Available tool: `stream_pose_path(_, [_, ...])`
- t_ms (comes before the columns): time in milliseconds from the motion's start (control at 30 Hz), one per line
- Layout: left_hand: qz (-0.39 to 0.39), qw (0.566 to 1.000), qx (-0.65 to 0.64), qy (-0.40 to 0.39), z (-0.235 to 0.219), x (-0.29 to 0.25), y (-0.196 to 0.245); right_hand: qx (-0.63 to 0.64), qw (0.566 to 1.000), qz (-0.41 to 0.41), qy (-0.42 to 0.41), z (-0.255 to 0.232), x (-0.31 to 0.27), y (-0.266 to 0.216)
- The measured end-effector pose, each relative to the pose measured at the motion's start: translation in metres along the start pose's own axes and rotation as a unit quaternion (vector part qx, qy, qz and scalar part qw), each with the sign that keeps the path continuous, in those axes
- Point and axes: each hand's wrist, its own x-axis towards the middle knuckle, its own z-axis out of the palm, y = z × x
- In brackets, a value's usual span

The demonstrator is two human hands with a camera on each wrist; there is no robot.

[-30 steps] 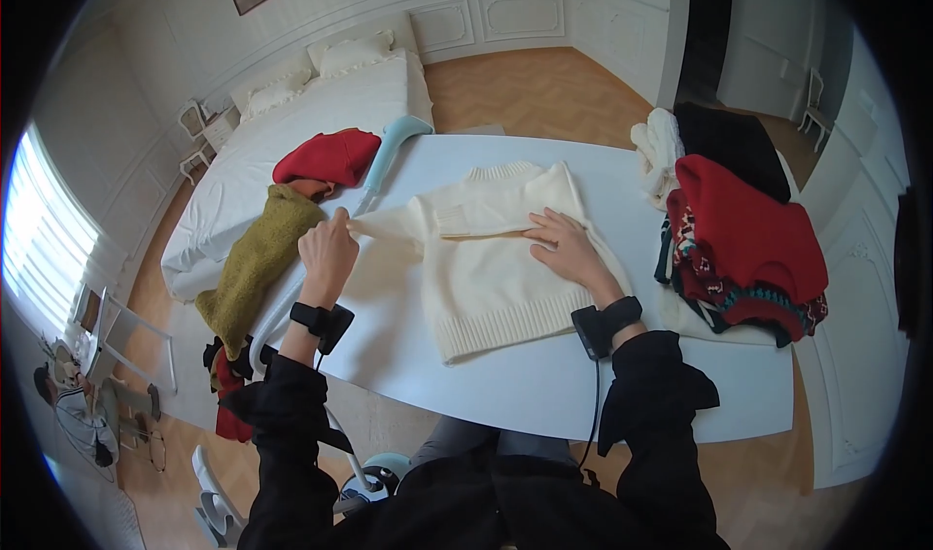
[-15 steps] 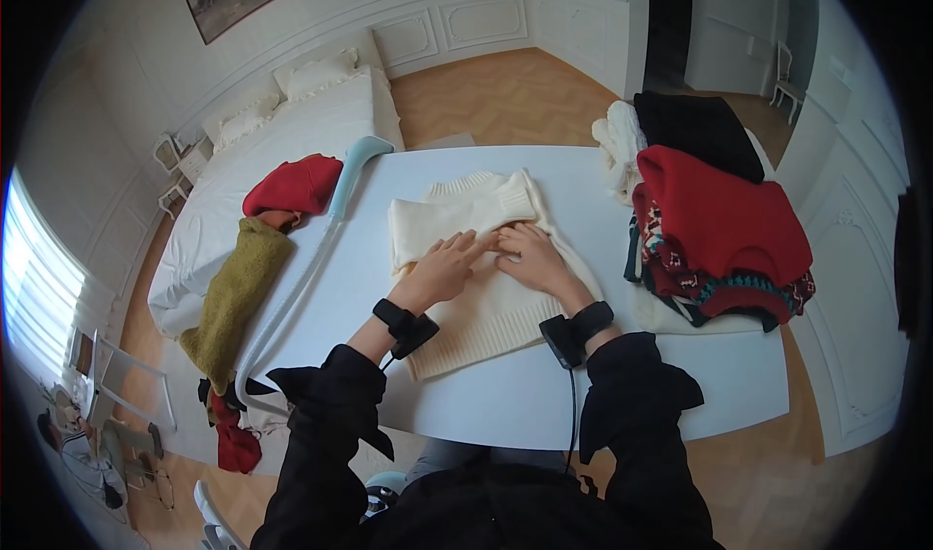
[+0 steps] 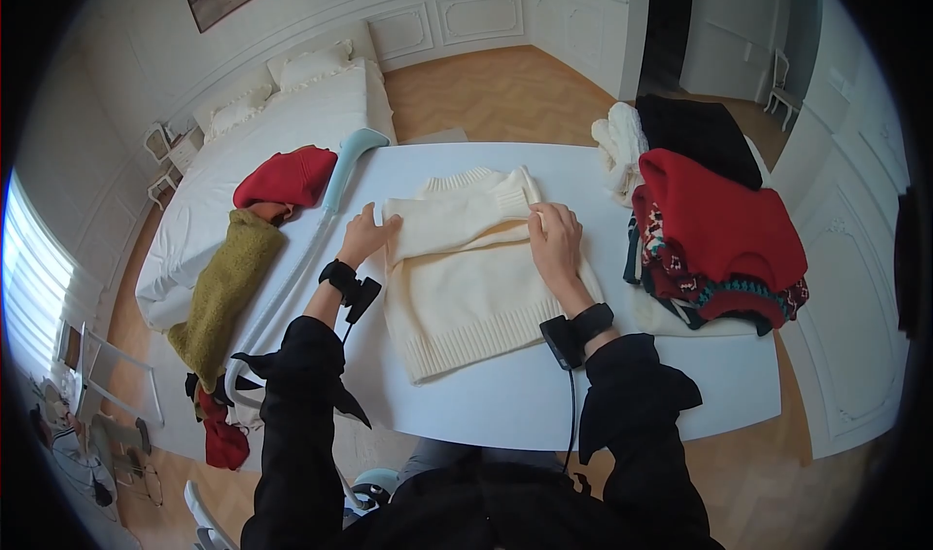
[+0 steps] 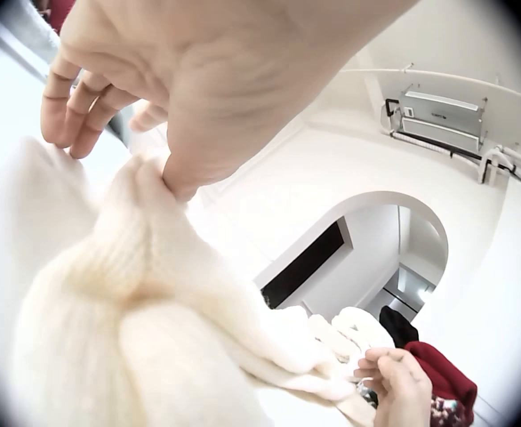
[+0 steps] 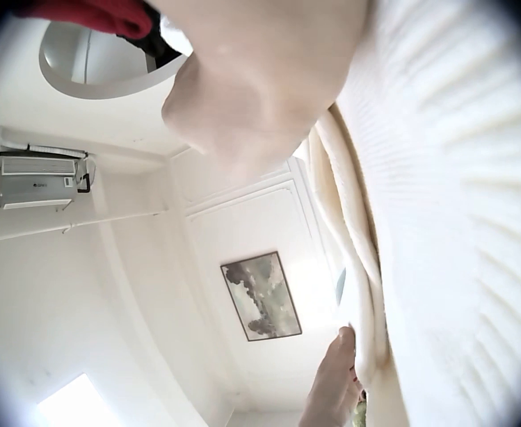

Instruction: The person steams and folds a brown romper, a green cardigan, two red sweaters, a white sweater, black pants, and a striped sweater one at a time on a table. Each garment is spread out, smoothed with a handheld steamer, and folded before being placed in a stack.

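Observation:
A cream knitted sweater [image 3: 466, 297] lies on the white table, its ribbed hem toward me. One sleeve [image 3: 447, 223] is folded across the chest, with the cuff near the right edge. At the left edge is my left hand [image 3: 362, 237], its thumb right at the fabric and its fingers extended. In the left wrist view a raised ridge of the sweater [image 4: 123, 240] stands just below the thumb. My right hand [image 3: 558, 247] is at the sweater's right side beside the cuff, fingers loosely bent; motion blurs it in the right wrist view.
Folded clothes, including a red sweater [image 3: 729, 220] and a black garment [image 3: 700, 137], are stacked at the right. A pale blue steamer head [image 3: 348, 161] with a hose lies at the left, beside red [image 3: 287, 176] and olive [image 3: 224, 292] garments. A bed [image 3: 282, 142] stands beyond.
The left sleeve, stretched out to the left in my left hand earlier, now lies folded over the chest. My left hand went to the middle, then back to the left edge; my right hand shifted right.

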Motion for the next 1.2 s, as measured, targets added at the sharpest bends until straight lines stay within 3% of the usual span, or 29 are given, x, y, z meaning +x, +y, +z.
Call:
stream_pose_path(67, [0.002, 0.999, -0.052, -0.013, -0.001, -0.003, 0.001, -0.03, 0.985, 0.103, -0.134, 0.002, -0.006, 0.007])
stream_pose_path(200, [-0.015, 0.98, -0.188, -0.066, -0.009, -0.003, 0.006, -0.012, 0.974, 0.134, -0.185, 0.006, 0.011, 0.022])
stream_pose_path(267, [-0.012, 0.972, -0.223, -0.073, -0.003, 0.005, 0.0, 0.064, 0.931, 0.237, -0.271, 0.012, 0.037, 0.036])
stream_pose_path(300, [-0.009, 0.964, -0.255, -0.079, 0.001, 0.01, -0.003, 0.061, 0.931, 0.237, -0.272, 0.017, 0.048, 0.043])
stream_pose_path(367, [-0.025, 0.953, -0.292, -0.08, 0.0, 0.007, 0.003, 0.17, 0.852, 0.387, -0.31, 0.034, 0.066, 0.059])
stream_pose_path(400, [-0.042, 0.942, -0.325, -0.079, -0.002, 0.005, 0.007, 0.179, 0.839, 0.415, -0.303, 0.04, 0.069, 0.063])
stream_pose_path(500, [-0.102, 0.929, -0.351, -0.059, -0.007, -0.002, 0.018, 0.086, 0.879, 0.368, -0.289, 0.046, 0.075, 0.049])
stream_pose_path(567, [-0.114, 0.91, -0.398, -0.031, 0.001, 0.004, 0.008, 0.084, 0.874, 0.348, -0.329, 0.057, 0.075, 0.058])
stream_pose_path(633, [-0.065, 0.866, -0.471, -0.156, 0.0, 0.012, -0.001, 0.077, 0.865, 0.334, -0.367, 0.061, 0.075, 0.065])
stream_pose_path(733, [-0.028, 0.85, -0.512, -0.121, -0.008, 0.006, 0.011, 0.112, 0.851, 0.346, -0.379, 0.055, 0.081, 0.052])
stream_pose_path(800, [-0.004, 0.837, -0.536, -0.112, -0.018, -0.013, 0.017, 0.288, 0.862, 0.327, -0.26, 0.03, 0.085, 0.025])
stream_pose_path(867, [0.092, 0.861, -0.499, -0.04, -0.039, -0.044, 0.031, 0.342, 0.848, 0.307, -0.264, -0.009, 0.088, 0.006])
stream_pose_path(900, [0.089, 0.86, -0.501, -0.041, -0.042, -0.057, 0.026, 0.399, 0.833, 0.279, -0.262, -0.028, 0.087, 0.003])
stream_pose_path(933, [0.171, 0.899, -0.403, -0.027, -0.044, -0.073, 0.017, 0.397, 0.834, 0.28, -0.263, -0.045, 0.082, 0.006])
stream_pose_path(1000, [0.303, 0.923, -0.236, -0.037, -0.049, -0.108, 0.012, 0.247, 0.885, 0.125, -0.374, -0.082, 0.068, 0.016])
stream_pose_path(1033, [0.352, 0.918, -0.172, -0.062, -0.051, -0.125, 0.012, 0.246, 0.885, 0.126, -0.375, -0.094, 0.059, 0.021])
stream_pose_path(1100, [0.372, 0.916, -0.076, -0.134, -0.045, -0.15, 0.009, 0.014, 0.897, -0.048, -0.44, -0.109, 0.037, 0.032])
stream_pose_path(1133, [0.37, 0.919, -0.065, -0.12, -0.041, -0.155, 0.01, 0.023, 0.89, 0.025, -0.455, -0.11, 0.025, 0.029])
stream_pose_path(1200, [0.371, 0.921, -0.053, -0.107, -0.041, -0.159, 0.012, 0.046, 0.896, 0.049, -0.439, -0.111, 0.019, 0.027])
